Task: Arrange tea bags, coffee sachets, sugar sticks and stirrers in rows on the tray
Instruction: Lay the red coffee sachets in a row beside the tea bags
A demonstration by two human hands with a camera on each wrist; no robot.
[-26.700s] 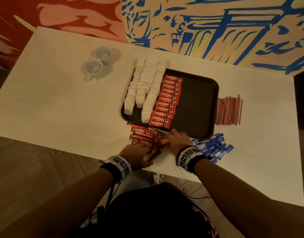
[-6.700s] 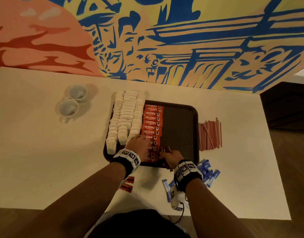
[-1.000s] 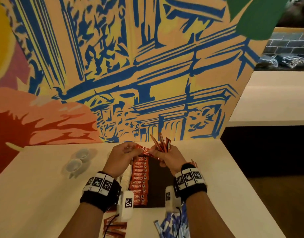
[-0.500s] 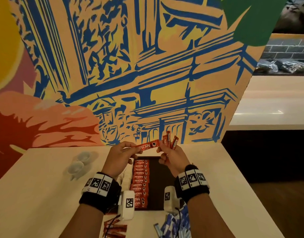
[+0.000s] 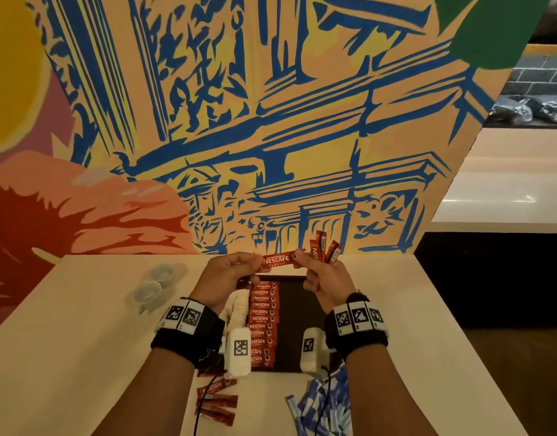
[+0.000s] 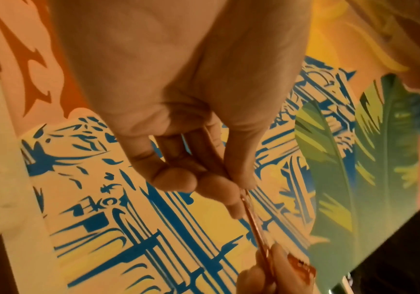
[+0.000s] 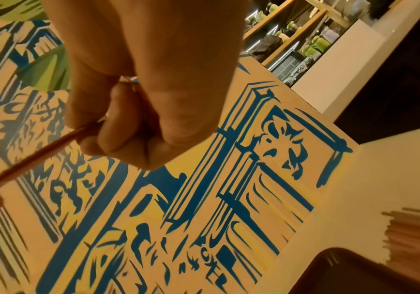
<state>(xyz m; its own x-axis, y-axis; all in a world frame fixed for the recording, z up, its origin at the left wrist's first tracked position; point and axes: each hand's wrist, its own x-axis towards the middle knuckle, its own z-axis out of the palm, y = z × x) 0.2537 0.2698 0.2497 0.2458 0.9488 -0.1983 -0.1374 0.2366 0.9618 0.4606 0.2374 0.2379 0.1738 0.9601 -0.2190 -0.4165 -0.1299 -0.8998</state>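
Observation:
Both hands are raised above the dark tray (image 5: 291, 322). One red coffee sachet (image 5: 277, 262) lies level between them, label facing me. My left hand (image 5: 253, 263) pinches its left end, seen edge-on in the left wrist view as the sachet (image 6: 254, 224) under the left hand (image 6: 231, 191). My right hand (image 5: 299, 260) pinches the other end and also grips a fan of several sachets (image 5: 324, 251). In the right wrist view the right hand (image 7: 108, 127) holds the sachet (image 7: 28, 159) edge-on. On the tray lie a row of sachets (image 5: 263, 322) and white tea bags (image 5: 237, 306).
Loose sachets (image 5: 217, 401) and blue sugar sticks (image 5: 321, 407) lie on the white table in front of the tray. Two white cups (image 5: 151, 283) stand to the left. Stirrers (image 7: 415, 234) lie right of the tray's corner (image 7: 379, 274). A painted wall rises behind the table.
My left hand has drawn one sachet out of the bunch in my right hand and turned it level. Both hands have stayed raised above the tray.

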